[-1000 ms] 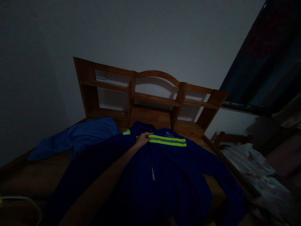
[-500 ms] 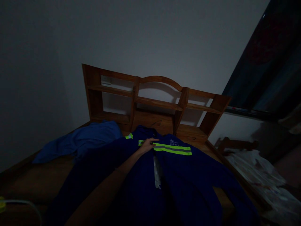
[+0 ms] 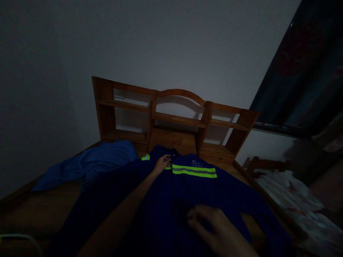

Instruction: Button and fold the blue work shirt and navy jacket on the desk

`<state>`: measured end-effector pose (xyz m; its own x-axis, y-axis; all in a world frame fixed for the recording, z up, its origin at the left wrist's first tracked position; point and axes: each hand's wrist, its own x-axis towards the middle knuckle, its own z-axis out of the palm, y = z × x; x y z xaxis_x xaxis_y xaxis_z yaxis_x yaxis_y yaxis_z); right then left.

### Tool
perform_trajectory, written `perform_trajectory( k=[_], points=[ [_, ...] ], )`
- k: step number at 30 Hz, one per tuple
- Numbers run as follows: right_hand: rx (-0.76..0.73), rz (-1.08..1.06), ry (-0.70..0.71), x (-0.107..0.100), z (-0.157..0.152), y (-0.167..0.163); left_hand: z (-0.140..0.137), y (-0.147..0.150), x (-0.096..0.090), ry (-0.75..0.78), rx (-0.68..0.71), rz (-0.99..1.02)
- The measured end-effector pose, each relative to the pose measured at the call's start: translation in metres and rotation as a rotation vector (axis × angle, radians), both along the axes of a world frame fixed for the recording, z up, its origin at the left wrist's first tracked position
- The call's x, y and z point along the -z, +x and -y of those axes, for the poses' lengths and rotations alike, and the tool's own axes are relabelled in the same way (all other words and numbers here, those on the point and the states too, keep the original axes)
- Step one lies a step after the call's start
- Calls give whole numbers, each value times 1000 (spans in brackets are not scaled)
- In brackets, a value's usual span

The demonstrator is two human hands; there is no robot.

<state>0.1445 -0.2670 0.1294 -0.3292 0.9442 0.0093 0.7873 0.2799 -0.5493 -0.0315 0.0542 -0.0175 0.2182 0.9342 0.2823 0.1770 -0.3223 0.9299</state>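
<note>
A dark blue work jacket (image 3: 203, 192) lies spread out, front side up, with a yellow-green reflective band (image 3: 194, 171) across the chest. My left hand (image 3: 162, 164) rests at the front opening just below the collar, its fingers closed on the jacket's edge. In the lower part of the view, my right hand (image 3: 218, 226) hovers over or touches the jacket's lower front; I cannot tell which. It is blurred, with thumb and forefinger curled together, and anything between their tips is too dark to make out.
Left of the jacket lies a crumpled lighter blue cloth (image 3: 107, 157). A wooden shelf unit (image 3: 177, 119) stands behind, against the wall. White plastic bags (image 3: 292, 189) are at the right, beside a wooden chair back (image 3: 268, 164). A pale cable (image 3: 21, 235) curves at lower left.
My right hand has come into view from below. My left hand has shifted slightly left along the jacket's chest. The pale strip seen in the front opening no longer shows.
</note>
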Motion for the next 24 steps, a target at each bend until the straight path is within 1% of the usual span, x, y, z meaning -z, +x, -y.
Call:
perform_trajectory(
  k=[2, 3, 4, 5, 6, 8, 9, 11, 14, 17, 20, 24],
  points=[
    [-72, -112, 176, -4, -66, 0, -1, -4, 0, 4, -14, -21],
    [-76, -140, 244, 0, -98, -2, 0, -6, -1, 13, -14, -37],
    [-68, -148, 280, 9, -129, -4, 2, -7, -1, 24, -7, -55],
    [-57, -146, 293, 20, -156, -6, 5, -9, -2, 36, 9, -75],
    [-52, -138, 275, 33, -178, -7, 8, -9, -3, 48, 31, -97],
    [-69, -128, 231, 62, -206, -7, 15, -12, -4, 67, 88, -141],
    [-70, -135, 222, 75, -213, -6, 20, -14, -5, 77, 116, -161],
    [-73, -179, 235, 94, -217, -2, 28, -18, -7, 96, 159, -188],
    [-104, -239, 278, 107, -211, 6, 38, -24, -10, 132, 177, -246],
    [-131, -220, 317, 109, -208, 9, 42, -25, -14, 155, 152, -318],
    [-134, -209, 357, 107, -210, 8, 43, -21, -16, 127, 133, -314],
    [-74, -338, 457, 100, -214, 7, 45, -17, -18, 75, 120, -266]
  ],
)
